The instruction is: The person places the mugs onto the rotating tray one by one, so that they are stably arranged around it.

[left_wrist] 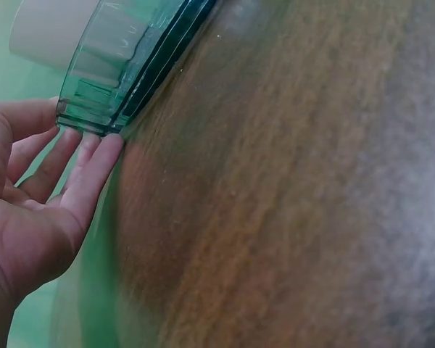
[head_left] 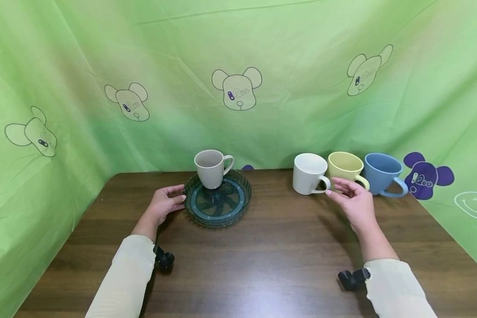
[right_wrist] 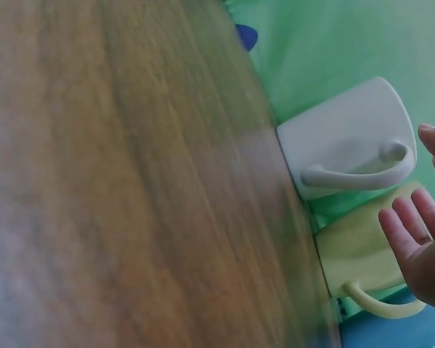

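Note:
A round, clear green tray stands on the table at the left, with a greyish-beige mug upright in it. My left hand touches the tray's left side, fingers nearly straight and fingertips against its outer wall. Three mugs line the back right: a white mug, a yellow mug and a blue mug, handles toward the right front. My right hand is beside the white mug's handle, fingers spread and holding nothing; it partly covers the yellow mug in the head view.
The brown wooden table ends at the back against a green curtain printed with bear heads. The mugs stand close to that back edge. Small black devices are strapped at both wrists.

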The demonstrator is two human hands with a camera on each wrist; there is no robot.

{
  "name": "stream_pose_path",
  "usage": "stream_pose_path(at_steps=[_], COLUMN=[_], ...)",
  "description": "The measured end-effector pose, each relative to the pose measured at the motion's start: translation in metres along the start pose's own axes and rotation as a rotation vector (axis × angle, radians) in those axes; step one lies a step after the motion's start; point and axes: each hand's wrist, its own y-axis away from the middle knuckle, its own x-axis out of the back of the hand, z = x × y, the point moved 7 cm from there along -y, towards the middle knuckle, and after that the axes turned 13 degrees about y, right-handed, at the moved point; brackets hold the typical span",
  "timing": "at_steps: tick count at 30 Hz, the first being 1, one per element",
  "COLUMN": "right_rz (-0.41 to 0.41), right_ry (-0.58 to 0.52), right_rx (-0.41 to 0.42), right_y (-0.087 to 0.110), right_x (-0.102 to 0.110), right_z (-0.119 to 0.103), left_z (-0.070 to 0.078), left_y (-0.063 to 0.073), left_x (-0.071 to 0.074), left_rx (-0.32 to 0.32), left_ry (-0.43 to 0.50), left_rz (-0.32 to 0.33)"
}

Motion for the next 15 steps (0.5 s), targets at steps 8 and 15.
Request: stream_pose_path(at_steps=[8,15], right_rz=[-0.073,-0.061], right_ry=[0.064,0.092], right_rx=[-0.039,-0.078], right_y=[-0.008,-0.013], right_x=[-0.006,-0.011], right_z=[0.006,0.012], left_z=[-0.001,-0.004], left_y=[0.003,0.004], left_x=[0.001,-0.002], left_rx=[-0.006,-0.013], left_ry=[0.01,0.042], left_rz=[0.018,0.024])
